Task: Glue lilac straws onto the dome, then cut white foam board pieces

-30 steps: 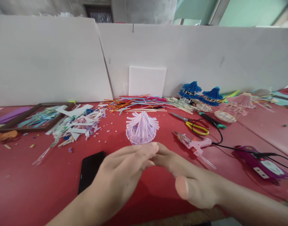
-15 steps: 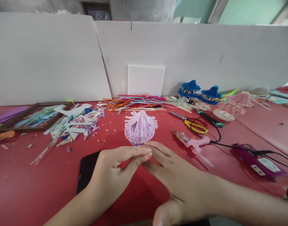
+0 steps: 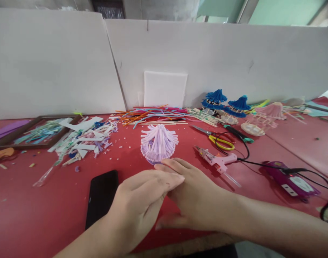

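In the middle foreground, my left hand (image 3: 145, 197) lies across the fingers of my right hand (image 3: 193, 197). The left fingers are stretched out and close together, touching the right hand, and nothing shows in them. My right hand has its fingers extended and its thumb apart below; its palm side is hidden. Just beyond the fingertips stands a small lilac model (image 3: 159, 143) with a cone-shaped, fringed roof of fuzzy pipe cleaners. Its lower edge is partly covered by my right hand. A black phone (image 3: 101, 197) lies left of my left hand.
On the right are a pink glue gun (image 3: 219, 162), scissors (image 3: 220, 141) with yellow handles and a purple power strip (image 3: 290, 179) with cables. Blue models (image 3: 216, 100) and a pink one (image 3: 271, 113) stand behind. Pipe cleaners (image 3: 153, 115), scraps (image 3: 86, 138) and a brown frame (image 3: 35, 146) lie around.
My left hand has gone from pinching at the right fingers to lying over them, further to the right. My right thumb has shifted up and inward. More of the phone shows.
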The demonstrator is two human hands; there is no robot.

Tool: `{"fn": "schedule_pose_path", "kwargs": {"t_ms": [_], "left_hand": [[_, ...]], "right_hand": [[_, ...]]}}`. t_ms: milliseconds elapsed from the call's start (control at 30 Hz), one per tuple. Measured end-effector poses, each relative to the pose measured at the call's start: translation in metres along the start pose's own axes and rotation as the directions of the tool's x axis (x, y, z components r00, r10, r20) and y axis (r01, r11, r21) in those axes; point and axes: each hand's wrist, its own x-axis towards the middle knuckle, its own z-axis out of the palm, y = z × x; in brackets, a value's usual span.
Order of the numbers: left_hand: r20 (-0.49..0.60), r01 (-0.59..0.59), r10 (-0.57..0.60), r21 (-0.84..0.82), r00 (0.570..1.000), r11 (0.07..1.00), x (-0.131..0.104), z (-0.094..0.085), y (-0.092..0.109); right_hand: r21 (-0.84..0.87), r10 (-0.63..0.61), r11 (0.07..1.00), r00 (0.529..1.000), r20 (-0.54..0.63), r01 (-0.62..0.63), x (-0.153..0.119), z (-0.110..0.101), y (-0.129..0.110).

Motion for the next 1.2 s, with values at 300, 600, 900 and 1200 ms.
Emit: {"fn": "schedule_pose_path", "kwargs": {"t_ms": [300,600,900,1200], "left_hand": [[-0.254,0.483,-0.432,0.192,0.865,0.855,0.007,-0.036,-0.045],[-0.342,0.727,-0.643,0.362,0.686,0.583,-0.013,-0.073,-0.119],[-0.291,0.724,-0.679,0.444,0.673,0.527,-0.037,-0.087,-0.15],[-0.418,0.697,-0.563,0.512,0.713,0.502,-0.047,-0.094,-0.157]], "right_hand": [[0.065,-0.065,0.995,0.972,-0.224,0.081,0.0,-0.018,0.005],[0.288,0.337,0.931,0.831,-0.443,-0.224,0.045,-0.029,0.085],[0.325,0.338,0.902,0.933,-0.126,-0.283,0.073,-0.053,0.09],[0.222,0.241,0.948,0.97,-0.037,-0.228,0.082,-0.064,0.095]]}}
